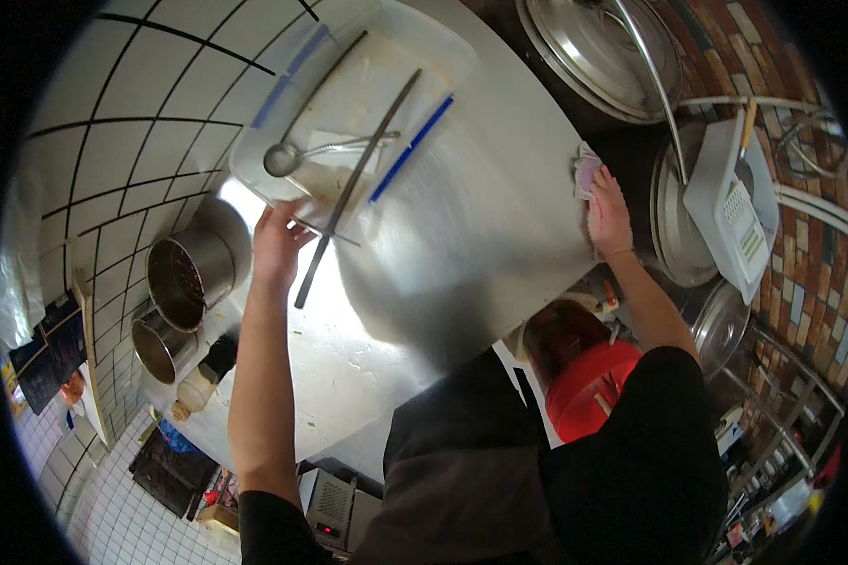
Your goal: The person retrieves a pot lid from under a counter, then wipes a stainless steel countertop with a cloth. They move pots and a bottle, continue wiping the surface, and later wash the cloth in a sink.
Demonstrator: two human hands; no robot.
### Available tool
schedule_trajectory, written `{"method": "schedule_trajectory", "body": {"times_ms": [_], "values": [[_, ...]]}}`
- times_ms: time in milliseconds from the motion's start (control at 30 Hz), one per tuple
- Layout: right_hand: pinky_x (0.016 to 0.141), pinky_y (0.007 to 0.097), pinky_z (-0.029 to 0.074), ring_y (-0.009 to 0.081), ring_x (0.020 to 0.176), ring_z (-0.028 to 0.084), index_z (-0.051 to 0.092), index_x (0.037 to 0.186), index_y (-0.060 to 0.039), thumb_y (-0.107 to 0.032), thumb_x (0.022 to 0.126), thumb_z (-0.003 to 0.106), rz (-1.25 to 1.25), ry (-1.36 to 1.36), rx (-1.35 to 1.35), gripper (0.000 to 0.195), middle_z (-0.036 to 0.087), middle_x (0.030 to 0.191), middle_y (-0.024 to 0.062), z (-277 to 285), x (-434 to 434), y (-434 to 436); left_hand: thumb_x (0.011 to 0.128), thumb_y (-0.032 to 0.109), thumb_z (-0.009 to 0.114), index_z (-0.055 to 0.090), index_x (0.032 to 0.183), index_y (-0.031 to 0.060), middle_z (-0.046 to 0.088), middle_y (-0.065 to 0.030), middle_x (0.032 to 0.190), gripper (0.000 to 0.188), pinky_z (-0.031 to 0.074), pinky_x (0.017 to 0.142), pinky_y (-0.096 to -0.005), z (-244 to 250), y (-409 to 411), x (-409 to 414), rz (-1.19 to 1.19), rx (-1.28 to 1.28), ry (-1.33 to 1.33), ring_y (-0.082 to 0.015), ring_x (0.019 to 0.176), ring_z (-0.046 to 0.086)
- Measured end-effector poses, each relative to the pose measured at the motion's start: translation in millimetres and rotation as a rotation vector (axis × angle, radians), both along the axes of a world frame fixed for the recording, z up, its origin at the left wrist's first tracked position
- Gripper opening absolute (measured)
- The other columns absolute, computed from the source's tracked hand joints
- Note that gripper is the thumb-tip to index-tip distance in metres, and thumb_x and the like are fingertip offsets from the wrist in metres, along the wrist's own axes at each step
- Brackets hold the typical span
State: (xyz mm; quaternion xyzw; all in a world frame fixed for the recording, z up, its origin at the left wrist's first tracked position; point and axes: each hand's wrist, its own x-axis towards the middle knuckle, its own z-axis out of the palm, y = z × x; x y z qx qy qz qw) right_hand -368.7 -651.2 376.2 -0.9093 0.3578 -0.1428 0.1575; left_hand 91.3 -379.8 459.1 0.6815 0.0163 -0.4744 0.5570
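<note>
My left hand (275, 244) is at the near left corner of a translucent plastic tub (442, 35), its fingers curled at the rim. In the tub lie a small metal ladle (280, 160) and a thin dark rod (325, 81). A longer dark rod (367, 152) lies slantwise across the near rim, its lower end sticking out over the steel tabletop (424, 240). One blue strip (411, 148) runs along the tub's right side, another blue strip (290, 74) along its left. My right hand (609, 215) presses a crumpled pale cloth (586, 171) at the tabletop's right edge.
Two metal pots (177, 282) and a capped bottle (194, 392) stand at the left by the tiled wall (141, 78). Beyond the right edge are large lidded pots (601, 56), a white plastic basket (728, 212) holding utensils, and a red bucket (562, 402).
</note>
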Motion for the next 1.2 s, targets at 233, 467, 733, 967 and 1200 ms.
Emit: {"method": "schedule_trajectory", "body": {"times_ms": [233,467,733,967,1200], "values": [[0.112,0.0476,0.031,0.0351,0.129,0.046,0.060,0.110,-0.0003,-0.010,0.094,0.047,-0.136,-0.102,-0.024,0.023,0.057,0.129,0.0167,-7.1,21.9,156.7,0.099,0.031,0.052,0.055,0.102,0.0070,0.062,-0.0138,0.113,0.025,0.050,0.090,-0.0367,16.7,54.7,-39.7,0.294,-0.210,0.186,-0.0249,0.104,0.061],[0.112,0.0408,0.028,0.0274,0.131,0.042,0.064,0.111,-0.0065,-0.011,0.090,0.054,-0.005,-0.251,0.408,0.024,0.052,0.136,0.0153,-2.8,120.7,341.7,0.100,0.034,0.045,0.052,0.098,0.0090,0.050,-0.0211,0.135,0.026,0.042,0.099,-0.0437,45.0,253.9,-157.2,0.259,-0.178,0.218,-0.0340,0.122,0.051],[0.090,0.0391,0.048,0.0320,0.103,0.061,0.060,0.111,-0.0039,-0.011,0.093,0.049,0.134,-0.490,0.779,0.022,0.064,0.104,0.0169,34.5,267.4,511.6,0.099,0.039,0.047,0.055,0.097,0.0106,0.058,-0.0168,0.122,0.030,0.045,0.095,-0.0456,68.6,461.7,-238.1,0.399,0.042,0.176,-0.0310,0.113,0.057],[0.094,0.0316,0.044,0.0177,0.103,0.057,0.057,0.122,-0.0033,-0.023,0.101,0.047,-0.425,-0.791,0.930,0.030,0.063,0.111,0.0079,78.9,200.2,420.4,0.098,0.038,0.049,0.053,0.100,0.0097,0.061,-0.0139,0.118,0.029,0.048,0.091,-0.0449,18.3,585.3,-290.9,0.573,0.150,0.288,-0.0304,0.111,0.059],[0.106,0.0413,0.034,0.0332,0.129,0.040,0.049,0.131,0.0012,-0.023,0.097,0.051,-0.539,-0.371,0.042,0.042,0.050,0.130,0.0200,23.9,43.7,171.0,0.098,0.033,0.051,0.054,0.102,0.0087,0.064,-0.0112,0.111,0.025,0.052,0.085,-0.0425,1.2,592.2,-312.2,0.542,0.323,0.203,-0.0294,0.103,0.063]]}}
